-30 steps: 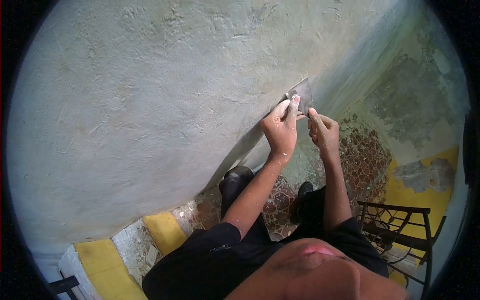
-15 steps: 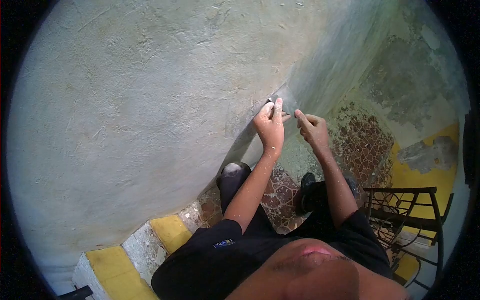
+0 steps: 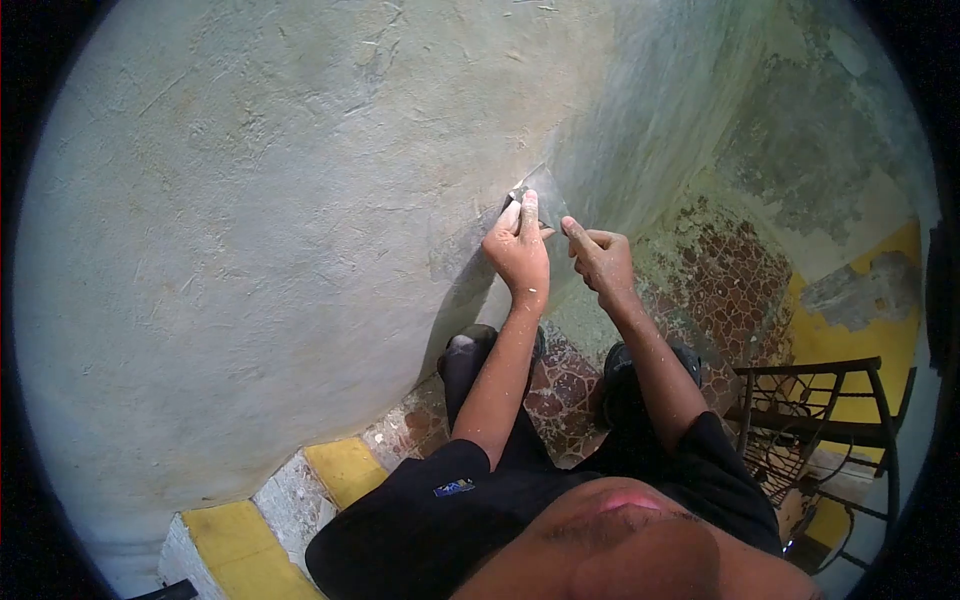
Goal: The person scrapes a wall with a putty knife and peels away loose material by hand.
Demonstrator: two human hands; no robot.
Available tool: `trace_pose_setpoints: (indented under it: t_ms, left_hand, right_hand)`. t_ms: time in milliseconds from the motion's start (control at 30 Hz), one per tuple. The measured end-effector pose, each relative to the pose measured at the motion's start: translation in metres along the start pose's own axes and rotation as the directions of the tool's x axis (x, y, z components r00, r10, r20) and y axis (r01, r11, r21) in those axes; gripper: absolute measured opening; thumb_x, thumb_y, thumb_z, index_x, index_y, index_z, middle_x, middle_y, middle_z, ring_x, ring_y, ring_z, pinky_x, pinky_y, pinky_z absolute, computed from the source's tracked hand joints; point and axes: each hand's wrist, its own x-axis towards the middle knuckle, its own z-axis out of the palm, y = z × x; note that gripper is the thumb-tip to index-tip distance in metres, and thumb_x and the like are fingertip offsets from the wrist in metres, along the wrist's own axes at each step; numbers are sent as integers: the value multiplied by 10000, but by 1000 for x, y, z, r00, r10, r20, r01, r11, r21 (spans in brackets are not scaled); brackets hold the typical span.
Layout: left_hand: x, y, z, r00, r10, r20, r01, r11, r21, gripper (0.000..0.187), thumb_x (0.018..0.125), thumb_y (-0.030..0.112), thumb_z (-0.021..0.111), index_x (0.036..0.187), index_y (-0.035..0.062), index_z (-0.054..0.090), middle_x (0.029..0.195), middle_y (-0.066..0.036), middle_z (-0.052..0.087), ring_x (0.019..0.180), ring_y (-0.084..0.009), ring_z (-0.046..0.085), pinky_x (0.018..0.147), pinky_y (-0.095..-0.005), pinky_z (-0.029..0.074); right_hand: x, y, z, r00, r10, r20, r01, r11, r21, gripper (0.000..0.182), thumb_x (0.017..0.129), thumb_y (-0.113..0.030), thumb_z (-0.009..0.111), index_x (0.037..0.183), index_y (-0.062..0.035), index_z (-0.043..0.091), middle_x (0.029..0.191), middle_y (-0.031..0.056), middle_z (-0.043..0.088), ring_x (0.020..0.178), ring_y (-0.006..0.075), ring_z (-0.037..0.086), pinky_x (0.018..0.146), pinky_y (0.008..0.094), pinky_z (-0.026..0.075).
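A thin, see-through flat piece (image 3: 549,192) stands against the plastered wall (image 3: 300,200), its material hard to make out. At its lower left, my left hand (image 3: 518,252) grips it with dusty thumb and fingers, close to the wall. A small dark edge shows beside those fingertips. On the other side, my right hand (image 3: 604,264) is closed, thumb and index finger pinched at the piece's lower right corner. Both hands carry whitish specks.
Yellow-and-white steps (image 3: 235,545) lie at the lower left. A dark metal railing (image 3: 810,370) stands at the right. Below the hands is a red patterned floor (image 3: 565,385) with pale residue, near my dark shoes. Yellow paint marks the right wall.
Both hands and the clear piece have shifted slightly left in the view. My grip looks the same.
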Motion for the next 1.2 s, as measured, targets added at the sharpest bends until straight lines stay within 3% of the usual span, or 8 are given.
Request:
trace_pose_setpoints:
  t_ms: [200, 267, 367, 533, 733, 767, 867, 1200]
  left_hand:
    - [9, 2, 11, 963, 264, -53, -239, 930, 278, 268, 1006, 137, 670, 986, -125, 728, 712, -4, 652, 600, -64, 542, 503, -267, 471]
    - [9, 13, 16, 939, 342, -46, -295, 865, 406, 247, 988, 118, 654, 925, -117, 697, 731, -186, 733, 616, -97, 549, 581, -349, 466]
    - [14, 29, 27, 945, 325, 27, -299, 830, 471, 218, 971, 95, 648, 922, -114, 690, 691, -208, 689, 611, -93, 533, 558, -357, 445]
    - [27, 41, 59, 882, 455, 118, -467, 820, 330, 245, 992, 99, 615, 846, -83, 690, 778, -106, 762, 601, -73, 580, 533, -308, 440]
    - [-8, 15, 38, 950, 162, 267, -229, 943, 241, 299, 1044, 198, 609, 1104, -75, 714, 703, -13, 637, 505, -42, 523, 435, -233, 389]
    - [-14, 19, 31, 955, 6, 298, -91, 958, 272, 295, 1031, 204, 634, 1112, -67, 720, 730, -51, 687, 640, -78, 620, 591, -271, 499]
    - [-8, 10, 30, 935, 181, 306, -246, 950, 191, 316, 1028, 219, 645, 1156, -64, 704, 774, -60, 696, 687, -87, 630, 616, -275, 516]
    - [6, 10, 12, 993, 20, 114, -19, 1000, -7, 293, 1032, 193, 648, 845, -32, 656, 763, -1, 645, 652, -47, 546, 549, -258, 531]
  right_hand:
    - [-10, -2, 13, 990, 122, 77, -139, 950, 281, 528, 943, -487, 726, 638, -82, 579, 509, -69, 416, 397, 41, 326, 384, 243, 200]
    - [-9, -5, 14, 983, 145, 117, -176, 927, 330, 516, 953, -481, 714, 649, -89, 571, 510, -74, 406, 393, 34, 311, 377, 238, 191]
    - [-13, -20, 16, 975, 148, 164, -208, 863, 459, 499, 962, -492, 696, 690, -90, 578, 519, -65, 427, 386, 38, 322, 367, 245, 191]
    - [0, -40, 8, 983, 91, 157, -166, 799, 578, 476, 975, -520, 657, 735, -117, 576, 536, -47, 463, 382, 56, 344, 371, 256, 219]
    - [11, -26, -12, 968, 136, 210, -236, 776, 585, 482, 971, -546, 643, 739, -128, 577, 544, -35, 477, 380, 78, 353, 381, 263, 227]
    - [11, -22, -14, 963, 143, 229, -253, 779, 573, 491, 967, -553, 645, 741, -121, 579, 543, -33, 480, 378, 82, 356, 380, 265, 222]
    - [2, -27, -18, 969, 198, 149, -246, 847, 471, 486, 974, -546, 637, 754, -115, 600, 525, -51, 448, 363, 69, 335, 363, 253, 202]
    - [-5, -13, -11, 998, 8, 60, -18, 987, 161, 541, 927, -536, 722, 673, -71, 613, 517, -46, 455, 410, 51, 374, 384, 252, 233]
